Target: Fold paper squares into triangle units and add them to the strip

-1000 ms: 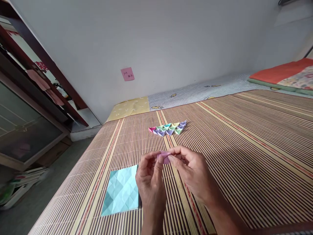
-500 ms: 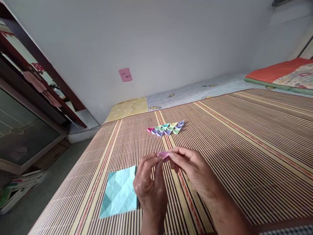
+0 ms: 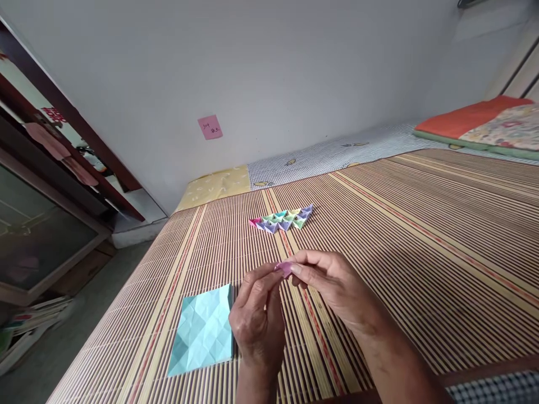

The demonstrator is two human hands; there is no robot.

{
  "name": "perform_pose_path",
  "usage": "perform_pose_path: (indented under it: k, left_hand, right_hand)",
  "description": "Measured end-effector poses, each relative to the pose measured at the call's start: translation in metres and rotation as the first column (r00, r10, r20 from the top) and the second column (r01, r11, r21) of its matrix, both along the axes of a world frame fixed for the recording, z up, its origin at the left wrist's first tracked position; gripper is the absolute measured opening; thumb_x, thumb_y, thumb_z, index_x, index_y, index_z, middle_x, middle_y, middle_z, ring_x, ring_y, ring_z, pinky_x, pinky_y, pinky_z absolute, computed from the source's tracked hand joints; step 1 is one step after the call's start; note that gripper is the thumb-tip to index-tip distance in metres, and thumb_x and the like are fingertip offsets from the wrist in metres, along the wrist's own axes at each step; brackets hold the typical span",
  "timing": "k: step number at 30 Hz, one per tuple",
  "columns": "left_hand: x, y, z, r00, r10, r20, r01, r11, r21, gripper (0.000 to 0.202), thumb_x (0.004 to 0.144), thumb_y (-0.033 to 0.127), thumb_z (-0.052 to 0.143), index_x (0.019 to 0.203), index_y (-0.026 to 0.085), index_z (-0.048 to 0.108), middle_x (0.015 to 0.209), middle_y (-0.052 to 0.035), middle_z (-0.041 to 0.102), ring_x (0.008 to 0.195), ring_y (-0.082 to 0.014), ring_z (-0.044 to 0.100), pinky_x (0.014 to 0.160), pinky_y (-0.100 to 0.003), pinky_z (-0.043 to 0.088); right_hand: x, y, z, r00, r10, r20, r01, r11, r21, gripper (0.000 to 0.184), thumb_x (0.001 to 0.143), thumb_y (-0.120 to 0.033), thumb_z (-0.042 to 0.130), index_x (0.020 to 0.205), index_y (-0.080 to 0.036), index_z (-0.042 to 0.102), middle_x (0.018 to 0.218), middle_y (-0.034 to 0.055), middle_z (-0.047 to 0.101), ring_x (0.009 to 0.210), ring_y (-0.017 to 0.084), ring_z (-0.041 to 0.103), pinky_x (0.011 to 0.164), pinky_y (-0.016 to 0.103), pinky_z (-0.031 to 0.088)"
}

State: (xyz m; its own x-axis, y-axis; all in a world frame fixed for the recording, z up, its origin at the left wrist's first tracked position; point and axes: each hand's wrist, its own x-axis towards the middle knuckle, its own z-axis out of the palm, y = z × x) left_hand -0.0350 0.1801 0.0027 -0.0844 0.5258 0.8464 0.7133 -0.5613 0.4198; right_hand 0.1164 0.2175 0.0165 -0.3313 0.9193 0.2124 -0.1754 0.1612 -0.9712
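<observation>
Between the fingertips of both hands is a small folded piece of purple paper (image 3: 285, 269). My left hand (image 3: 257, 314) pinches its left end, and my right hand (image 3: 328, 283) grips the right end between thumb and forefinger. Just left of my left hand lies a light-blue creased paper sheet (image 3: 204, 331) with a grid of folds. Beyond my hands several small folded paper pieces (image 3: 282, 219), in pink, green, blue, yellow and purple, sit close together in rows. Fingers cover part of the purple paper, so its full shape is hidden.
A striped bamboo mat (image 3: 379, 241) spreads under everything. A pink note (image 3: 210, 127) is stuck to the white wall. At the back right lies a folded orange and floral quilt (image 3: 467, 120). A glass-panelled door (image 3: 37, 224) stands on the left, beyond the mat's edge.
The purple paper has been turned slightly between my fingers, and more of its flat face shows. Both hands stay pinched on it. The whole view has shifted a little.
</observation>
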Motion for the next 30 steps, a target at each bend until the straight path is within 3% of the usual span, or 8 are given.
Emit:
perform_pose_path:
  k: [12, 16, 21, 30]
  left_hand:
    - [-0.003, -0.001, -0.001, 0.967, -0.179, 0.180, 0.201, 0.973, -0.116, 0.024, 0.090, 0.007, 0.069, 0.101, 0.028, 0.075, 0.097, -0.0008, 0.077, 0.095, -0.0178, 0.073, 0.082, -0.031, 0.059]
    - [-0.003, -0.002, -0.001, 0.898, -0.246, 0.365, 0.321, 0.933, -0.161, 0.020, 0.091, 0.009, 0.069, 0.097, 0.027, 0.076, 0.097, -0.0008, 0.075, 0.096, -0.0173, 0.071, 0.084, -0.031, 0.059]
    - [-0.002, -0.001, 0.001, 0.810, -0.245, 0.533, 0.394, 0.900, -0.184, 0.015, 0.091, 0.012, 0.071, 0.091, 0.026, 0.078, 0.095, -0.0012, 0.074, 0.096, -0.0157, 0.070, 0.085, -0.026, 0.059]
    - [0.003, 0.002, -0.001, 0.677, -0.240, 0.696, 0.456, 0.879, -0.141, 0.011, 0.088, 0.013, 0.075, 0.085, 0.023, 0.079, 0.091, -0.0020, 0.075, 0.090, -0.0143, 0.071, 0.083, -0.023, 0.060]
  right_hand:
    - [0.002, -0.001, 0.002, 0.999, 0.045, -0.017, -0.044, 0.999, 0.032, 0.017, 0.097, -0.031, 0.064, 0.088, -0.020, 0.073, 0.077, 0.0002, 0.062, 0.074, 0.014, 0.057, 0.071, 0.028, 0.048]
    - [-0.002, -0.001, 0.000, 0.997, 0.065, -0.041, -0.064, 0.997, 0.040, 0.018, 0.098, -0.030, 0.062, 0.085, -0.020, 0.069, 0.077, -0.0002, 0.062, 0.074, 0.014, 0.057, 0.071, 0.028, 0.048]
    - [-0.007, -0.003, 0.000, 0.998, 0.051, -0.029, -0.049, 0.997, 0.052, 0.018, 0.099, -0.031, 0.062, 0.086, -0.019, 0.067, 0.077, -0.0008, 0.061, 0.073, 0.013, 0.056, 0.069, 0.027, 0.047]
    - [-0.013, -0.010, 0.005, 0.998, -0.051, 0.026, 0.047, 0.990, 0.135, 0.024, 0.100, -0.035, 0.059, 0.085, -0.019, 0.066, 0.075, -0.0007, 0.060, 0.069, 0.013, 0.057, 0.064, 0.027, 0.048]
